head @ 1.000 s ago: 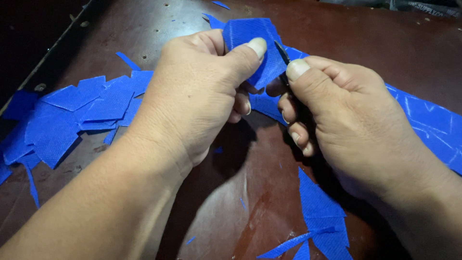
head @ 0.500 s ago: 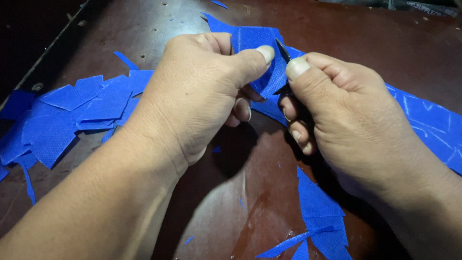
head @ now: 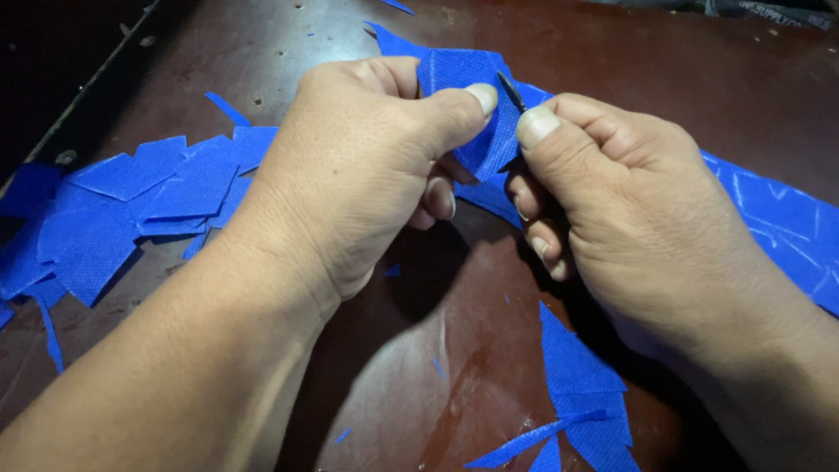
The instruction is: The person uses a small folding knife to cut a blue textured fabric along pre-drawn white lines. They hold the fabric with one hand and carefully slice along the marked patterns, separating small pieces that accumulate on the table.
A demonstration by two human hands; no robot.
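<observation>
Scraps (head: 131,201) of blue woven fabric lie heaped left of the grip on a dark, glossy brown table (head: 419,376). At centre the left hand (head: 367,166) pinches a blue patch (head: 476,109), thumb pressed flat on it. Beside it, the right hand (head: 629,210) closes on a thin dark blade (head: 510,91) touching the patch's edge. Below right lie pointed offcuts (head: 581,385); a long blue strip (head: 778,218) runs off right.
</observation>
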